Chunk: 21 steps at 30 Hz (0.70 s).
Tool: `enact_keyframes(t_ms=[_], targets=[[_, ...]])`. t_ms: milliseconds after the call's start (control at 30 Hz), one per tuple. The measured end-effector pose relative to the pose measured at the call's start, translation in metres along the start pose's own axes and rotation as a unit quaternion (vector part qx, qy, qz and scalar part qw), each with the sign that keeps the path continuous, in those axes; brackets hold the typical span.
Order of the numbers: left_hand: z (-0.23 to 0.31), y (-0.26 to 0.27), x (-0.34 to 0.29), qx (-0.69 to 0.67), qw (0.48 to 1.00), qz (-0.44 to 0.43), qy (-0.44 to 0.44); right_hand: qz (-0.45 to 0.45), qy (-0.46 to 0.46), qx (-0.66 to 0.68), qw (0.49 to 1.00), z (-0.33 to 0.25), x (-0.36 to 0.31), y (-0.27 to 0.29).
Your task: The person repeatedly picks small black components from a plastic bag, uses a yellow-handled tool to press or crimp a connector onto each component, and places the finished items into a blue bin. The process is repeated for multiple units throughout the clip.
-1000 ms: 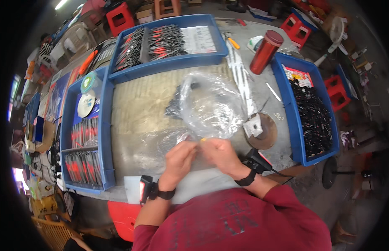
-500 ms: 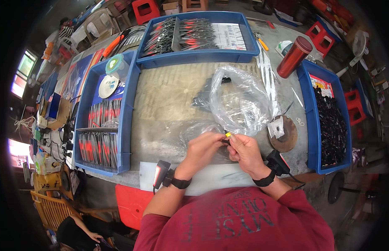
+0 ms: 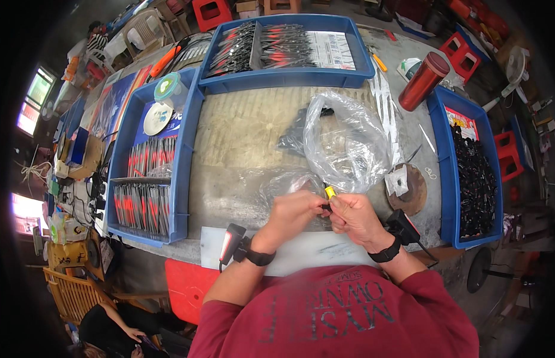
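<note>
- I have the yellow-and-black piece (image 3: 330, 192) up between both hands, near the middle of the table's (image 3: 411, 129) near edge; it isn't set down yet.
- My right hand (image 3: 356, 218) pinches its yellow part between thumb and finger; my left hand (image 3: 294, 213) is closed, its fingertips apparently on the dark end.
- By my reading, handling of this piece is unfinished; I can't tell how much remains.
- Left-edge tray (image 3: 181, 185): black-and-red slim pieces (image 3: 143, 209) stand in two rows split by a divider, with a green-lidded tub (image 3: 166, 87) and a pale round dish (image 3: 157, 119) toward the far end.
- Far-edge tray (image 3: 289, 79): two more divided batches, plus a printed sheet (image 3: 334, 51).
- Right-edge tray (image 3: 448, 179): heaped small black parts (image 3: 477, 191), well stocked.
- Clear plastic bag (image 3: 349, 173), just beyond my hands: contents unclear.
</note>
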<state>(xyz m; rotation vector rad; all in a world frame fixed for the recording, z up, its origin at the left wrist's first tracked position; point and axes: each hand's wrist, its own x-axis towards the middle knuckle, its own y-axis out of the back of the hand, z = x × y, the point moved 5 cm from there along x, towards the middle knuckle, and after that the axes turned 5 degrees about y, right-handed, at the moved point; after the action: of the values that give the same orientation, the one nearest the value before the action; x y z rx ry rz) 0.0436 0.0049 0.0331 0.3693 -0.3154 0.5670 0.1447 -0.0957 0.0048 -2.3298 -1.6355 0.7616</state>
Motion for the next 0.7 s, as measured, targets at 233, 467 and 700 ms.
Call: enact_keyframes(t_ms=[233, 467, 700], targets=[[-0.001, 0.0, -0.002, -0.014, 1.0, 0.004, 0.021, 0.051, 0.093, -0.09, 0.99, 0.002, -0.003, -0.008], [-0.002, 0.004, 0.001, 0.013, 0.997, 0.028, 0.077, 0.055, 0.065, 0.001, 0.996, 0.009, 0.003, -0.007], [-0.002, 0.006, 0.003, -0.009, 0.995, 0.032, 0.097, 0.04, 0.099, 0.013, 0.994, 0.007, 0.006, -0.004]])
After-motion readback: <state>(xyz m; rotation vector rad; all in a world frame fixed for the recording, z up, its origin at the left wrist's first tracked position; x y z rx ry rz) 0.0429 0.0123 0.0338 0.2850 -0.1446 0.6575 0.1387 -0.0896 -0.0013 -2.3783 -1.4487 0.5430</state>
